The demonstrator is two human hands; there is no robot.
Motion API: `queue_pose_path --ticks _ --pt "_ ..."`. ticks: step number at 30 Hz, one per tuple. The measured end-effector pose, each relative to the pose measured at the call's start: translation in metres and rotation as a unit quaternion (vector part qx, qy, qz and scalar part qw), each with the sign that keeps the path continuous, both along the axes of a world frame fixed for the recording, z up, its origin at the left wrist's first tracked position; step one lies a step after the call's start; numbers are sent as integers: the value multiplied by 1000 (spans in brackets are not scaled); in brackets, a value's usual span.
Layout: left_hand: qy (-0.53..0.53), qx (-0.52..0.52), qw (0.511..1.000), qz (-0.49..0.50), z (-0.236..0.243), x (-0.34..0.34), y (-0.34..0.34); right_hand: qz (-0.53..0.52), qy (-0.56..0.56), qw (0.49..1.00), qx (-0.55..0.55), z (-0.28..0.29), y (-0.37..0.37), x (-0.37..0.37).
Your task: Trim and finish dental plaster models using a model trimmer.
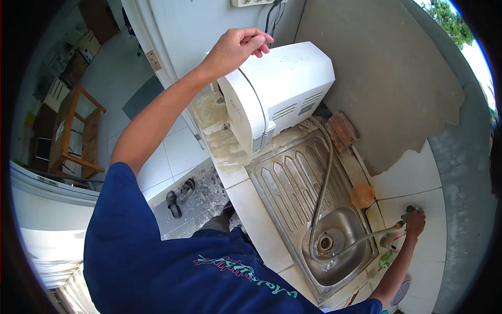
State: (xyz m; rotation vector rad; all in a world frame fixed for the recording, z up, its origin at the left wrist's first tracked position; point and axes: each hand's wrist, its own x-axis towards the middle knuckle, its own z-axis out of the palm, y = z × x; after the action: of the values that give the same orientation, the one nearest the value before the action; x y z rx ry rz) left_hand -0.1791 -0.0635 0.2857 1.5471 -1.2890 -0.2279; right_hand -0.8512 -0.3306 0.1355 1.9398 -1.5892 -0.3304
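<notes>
My left hand (240, 48) is raised over a white boxy appliance (290, 70) with side vents. Its fingers are loosely bent, slightly apart, and nothing shows between them. My right hand (415, 224) is closed around a tap (409, 210) on the tiled wall; the hand covers part of it. From the tap a pale hose (374, 235) runs down into the bowl of a steel sink (285, 223). The hose loops there beside the round drain (326, 242) and stretches back over the ribbed drainboard towards the appliance.
An orange bowl (362, 195) sits on the sink's right edge. Reddish bricks (342, 131) lie behind the drainboard. A worn counter (230, 170) borders the sink. Dark sandals (174, 204) are on the floor at left; a wooden bench (78, 136) stands through the doorway.
</notes>
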Motion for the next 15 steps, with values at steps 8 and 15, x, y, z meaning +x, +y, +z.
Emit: queue_pose_path --ticks 8,15 --pt "-13 192 981 -24 -63 202 -108 -138 -73 985 67 2 0 -9" --pt "34 547 811 -207 -151 232 -185 -132 -299 944 -37 -9 123 24"
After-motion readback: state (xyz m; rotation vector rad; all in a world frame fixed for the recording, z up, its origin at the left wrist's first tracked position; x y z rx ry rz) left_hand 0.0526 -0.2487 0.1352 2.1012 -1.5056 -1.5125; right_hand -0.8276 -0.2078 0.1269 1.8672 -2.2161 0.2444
